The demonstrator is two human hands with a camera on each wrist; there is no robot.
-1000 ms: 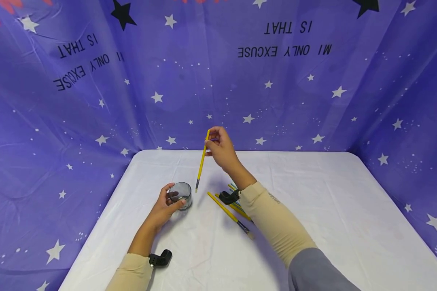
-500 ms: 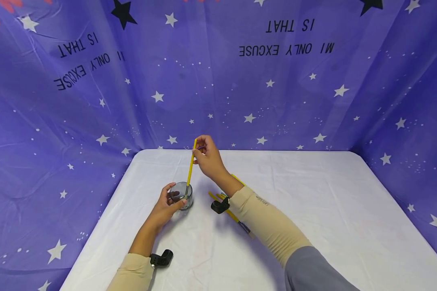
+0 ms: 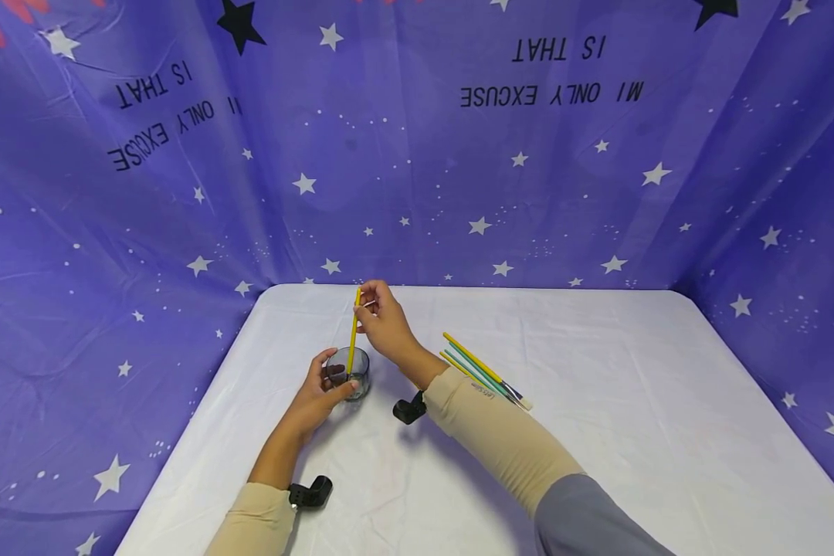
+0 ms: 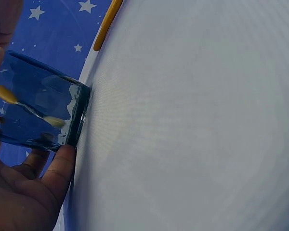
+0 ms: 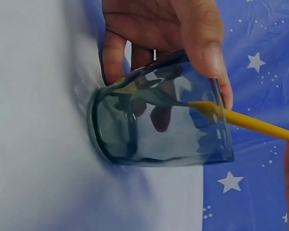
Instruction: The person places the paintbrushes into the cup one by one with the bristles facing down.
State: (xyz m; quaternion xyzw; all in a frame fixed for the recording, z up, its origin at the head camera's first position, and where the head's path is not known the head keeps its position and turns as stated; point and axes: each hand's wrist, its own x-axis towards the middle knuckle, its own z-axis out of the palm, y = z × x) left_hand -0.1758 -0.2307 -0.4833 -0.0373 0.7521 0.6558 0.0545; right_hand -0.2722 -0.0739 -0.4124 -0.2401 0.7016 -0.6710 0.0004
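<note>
My left hand (image 3: 316, 401) grips a clear, bluish-grey drinking glass (image 5: 168, 147) around its side, fingers on the far side and thumb in front. Between the thumb and fingers of my right hand (image 3: 389, 323) is a yellow-handled paintbrush (image 3: 354, 333), pinched near the top of its handle. Its bristles point down inside the glass, and the handle rises out over the rim. Through the glass wall in the left wrist view, the pale bristle tip (image 4: 54, 121) shows close to the thick base.
Right of the right forearm, several paintbrushes with yellow (image 3: 474, 356) and teal (image 3: 469, 364) handles lie side by side on the white tabletop (image 3: 598, 363). The right sleeve covers part of that area. A purple star-printed curtain (image 3: 417, 154) stands behind the table and along both sides.
My right hand has moved left and down, bringing the paintbrush from beside the glass into it. The left hand holds the glass in the same place. The sleeve now covers a loose brush seen earlier.
</note>
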